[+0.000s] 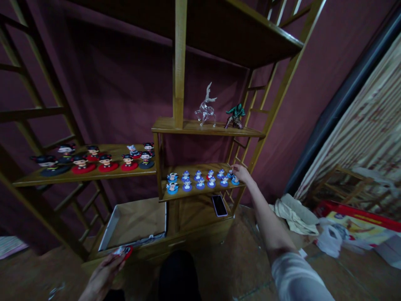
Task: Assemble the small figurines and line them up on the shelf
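Observation:
My left hand (106,269) is low at the left, closed on a small figurine with a red base (128,252); its upper part is pale and hard to make out. My right hand (242,173) reaches to the right end of the middle shelf (196,195), its fingers pinched at a small blue figurine (231,173) that they partly cover. Just in front of it stands another blue-based figurine (235,180). Two rows of small figurines with purple and blue bases (199,182) line this shelf, and one in the back row has a red base (210,174).
Black-haired figurines on red and dark bases (108,163) stand on the left shelf. A clear deer-like figurine (206,110) and a green figure (234,116) are above. Below lie a phone (219,205) and a shallow open box (138,221). Bags (329,241) lie on the right floor.

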The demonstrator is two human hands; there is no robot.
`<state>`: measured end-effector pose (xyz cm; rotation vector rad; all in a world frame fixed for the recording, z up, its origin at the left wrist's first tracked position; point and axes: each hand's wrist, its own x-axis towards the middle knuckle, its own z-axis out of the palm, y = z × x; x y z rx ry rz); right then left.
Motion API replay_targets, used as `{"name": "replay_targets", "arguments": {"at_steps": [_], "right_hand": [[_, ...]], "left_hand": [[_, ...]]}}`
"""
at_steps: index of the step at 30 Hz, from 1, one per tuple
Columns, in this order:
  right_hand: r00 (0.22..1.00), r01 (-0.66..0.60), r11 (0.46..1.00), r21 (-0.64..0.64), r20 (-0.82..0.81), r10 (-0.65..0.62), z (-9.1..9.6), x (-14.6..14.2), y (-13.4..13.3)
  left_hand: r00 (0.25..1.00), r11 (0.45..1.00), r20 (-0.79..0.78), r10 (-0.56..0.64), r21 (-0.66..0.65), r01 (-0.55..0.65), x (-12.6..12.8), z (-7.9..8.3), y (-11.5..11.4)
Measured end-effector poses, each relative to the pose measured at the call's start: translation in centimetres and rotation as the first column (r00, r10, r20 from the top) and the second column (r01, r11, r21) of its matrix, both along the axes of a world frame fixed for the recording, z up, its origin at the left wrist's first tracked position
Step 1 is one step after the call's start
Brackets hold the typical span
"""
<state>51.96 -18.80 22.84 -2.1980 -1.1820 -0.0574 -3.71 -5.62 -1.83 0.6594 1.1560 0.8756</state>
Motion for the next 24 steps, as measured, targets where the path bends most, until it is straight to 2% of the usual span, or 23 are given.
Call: {"name": "replay_targets", "arguments": {"at_steps": [6,16,19,24], "right_hand": [[0.998,0.012,0.984,-0.178,-0.057,-0.023,-0.8,1.5,2.7],[0.995,0.103,0.913,-0.396,0.024,-0.101,-0.9,2.0,3.7],[0.993,0.116,0.892,-0.437,0.060,-0.100,-0.7,1.9,3.8],[0.990,0.131,0.869,-0.477,0.107,-0.091,-0.3,1.9,3.8]], "left_hand": [[1.000,1.000,-0.015,0.015,-0.014,-0.015,0.1,1.3,-0.6],[0.997,0.996,0.033,0.072,-0.061,-0.070,0.6,2.4,-1.1],[0.998,0.994,0.012,0.066,-0.084,-0.065,0.7,2.3,-1.0],[0.999,0.999,-0.007,0.040,-0.034,-0.040,0.5,1.5,-0.6]]}}
